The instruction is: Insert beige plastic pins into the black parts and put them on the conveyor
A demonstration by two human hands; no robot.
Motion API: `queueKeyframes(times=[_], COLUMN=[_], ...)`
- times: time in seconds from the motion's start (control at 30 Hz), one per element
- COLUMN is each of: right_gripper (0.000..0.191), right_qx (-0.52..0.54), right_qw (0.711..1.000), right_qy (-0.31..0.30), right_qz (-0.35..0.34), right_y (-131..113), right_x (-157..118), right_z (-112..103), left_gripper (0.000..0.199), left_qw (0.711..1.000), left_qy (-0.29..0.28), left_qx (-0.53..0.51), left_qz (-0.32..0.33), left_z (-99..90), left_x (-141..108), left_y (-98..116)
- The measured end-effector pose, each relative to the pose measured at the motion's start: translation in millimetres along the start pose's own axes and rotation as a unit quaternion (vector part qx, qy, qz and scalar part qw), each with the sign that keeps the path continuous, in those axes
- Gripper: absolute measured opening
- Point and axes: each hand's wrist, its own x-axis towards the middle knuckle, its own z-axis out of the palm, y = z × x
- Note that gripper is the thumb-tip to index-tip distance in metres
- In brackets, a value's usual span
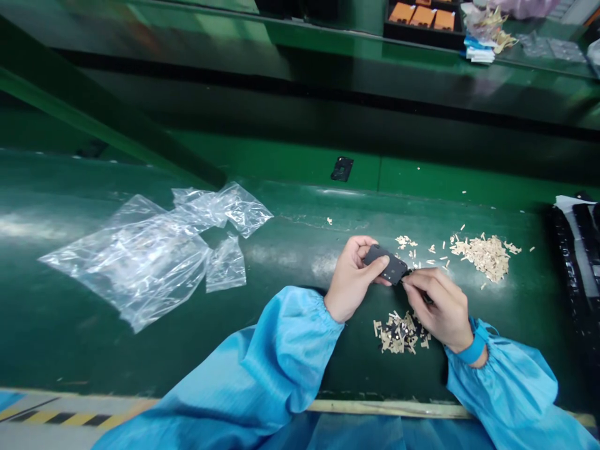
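Observation:
My left hand (352, 275) grips a dark grey rectangular plastic part (391, 267), the thumb lying across its top face. At that part's right end, my right hand (435, 303) pinches with thumb and forefinger. Something small and black shows at those fingertips, too small to name. Just below the hands lies a pile of small beige and black pieces (398, 334). A larger heap of small beige pieces (487, 256) sits to the right, with loose ones scattered towards my hands.
Clear plastic bags (154, 256) lie on the green bench (281, 356) at left. A flat black part (342, 169) rests farther back. Black trays (569, 250) stand at the right edge. On the upper shelf, a black box (424, 34) holds several orange blocks. A green post slants across the left.

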Motion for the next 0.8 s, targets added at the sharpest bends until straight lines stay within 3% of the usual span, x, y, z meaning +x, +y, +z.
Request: queueKeyframes(times=[0.1,0.27,0.4,0.63,0.8], right_gripper=[0.027,0.067,0.062,0.069,0.059], right_qx=[0.022,0.012,-0.017,-0.081,-0.047], right_qw=[1.000,0.999,0.999,0.993,0.991], right_qy=[0.011,-0.007,0.018,0.081,0.121], right_qz=[0.018,0.042,0.031,-0.016,-0.041], right_y=[0,0,-1,-3,-2], right_x=[0,-1,-5,-9,-7], right_z=[-1,3,12,19,17], left_gripper=[0.044,0.046,0.046,0.051,0.051], left_qw=[1.000,1.000,0.999,0.996,0.996], left_qy=[0.004,-0.012,-0.010,0.020,0.031], left_qx=[-0.010,-0.025,-0.046,-0.081,-0.084], left_qz=[0.000,-0.011,-0.004,-0.013,-0.019], left_z=[0.5,2.4,4.5,8.9,9.2], left_x=[-1,-4,-7,-12,-13], left_y=[1,-1,-5,-6,-6])
